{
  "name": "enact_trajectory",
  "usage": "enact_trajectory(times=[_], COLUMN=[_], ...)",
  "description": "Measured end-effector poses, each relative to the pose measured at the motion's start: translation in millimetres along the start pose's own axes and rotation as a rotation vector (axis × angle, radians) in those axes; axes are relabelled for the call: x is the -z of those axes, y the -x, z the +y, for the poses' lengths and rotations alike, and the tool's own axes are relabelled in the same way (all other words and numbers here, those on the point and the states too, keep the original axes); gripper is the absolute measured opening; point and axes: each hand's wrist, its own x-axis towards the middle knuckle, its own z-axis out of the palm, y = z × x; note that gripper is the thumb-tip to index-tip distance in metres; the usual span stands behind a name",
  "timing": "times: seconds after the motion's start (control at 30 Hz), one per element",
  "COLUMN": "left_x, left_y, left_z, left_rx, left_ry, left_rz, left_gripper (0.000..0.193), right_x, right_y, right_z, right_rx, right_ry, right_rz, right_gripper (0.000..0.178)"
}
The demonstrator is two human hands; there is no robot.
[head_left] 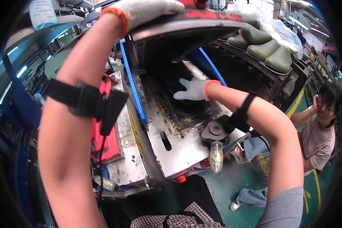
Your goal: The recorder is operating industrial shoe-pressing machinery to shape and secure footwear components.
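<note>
My left hand (150, 11), in a white knit glove with an orange cuff, lies along the top of a raised dark machine lid (190, 26), fingers stretched out. Under the lid, my right hand (193, 89), gloved the same way, reaches in from the right over a black, worn press bed (186, 110). Its fingers are spread and nothing shows in them. Whether the fingertips touch the black surface I cannot tell. Blue side bars (132, 81) flank the opening. The inside of the lid is in deep shadow.
Olive-green shoe-shaped forms (279, 60) stand on a dark rack at the right, beside clear plastic wrap. A wrapped handle (216, 157) juts out below a grey round fitting (215, 130). A red box (110, 148) sits left; a red knob (181, 178) is in front. A person (317, 133) is at right.
</note>
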Motion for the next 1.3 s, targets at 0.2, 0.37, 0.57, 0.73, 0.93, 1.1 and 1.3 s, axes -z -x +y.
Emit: enact_trajectory(times=[0.2, 0.37, 0.57, 0.73, 0.93, 1.1, 1.3], left_x=[-68.0, -129.8, -193.0, -222.9, -230.9, -233.6, -218.1], left_y=[33.6, 62.5, 102.3, 125.3, 128.1, 128.9, 146.3], left_z=[-5.7, 5.9, 30.3, 35.5, 35.5, 34.5, 41.9], left_rx=[-0.142, -0.227, -0.195, -0.213, -0.166, -0.180, -0.130], left_ry=[-0.026, 0.196, -0.092, -0.136, -0.124, -0.118, -0.003], left_rz=[0.195, 0.230, 0.123, 0.150, 0.157, 0.185, 0.111], left_gripper=[0.069, 0.033, 0.025, 0.026, 0.024, 0.023, 0.042], right_x=[-12.4, -77.6, -134.1, -150.8, -150.9, -94.3, -64.6], right_y=[161.0, 250.8, 250.6, 243.3, 235.2, 195.0, 141.6], right_z=[8.3, -21.2, -42.5, -26.6, 32.7, 47.9, 9.1], right_rx=[0.248, 0.501, 0.420, 0.484, 0.420, 0.055, 0.438], right_ry=[-0.084, -0.212, -0.188, -0.156, -0.107, -0.176, -0.092], right_rz=[0.244, 0.611, 0.840, 0.952, 1.213, 1.261, 1.198], right_gripper=[0.067, 0.038, 0.030, 0.039, 0.040, 0.033, 0.029])
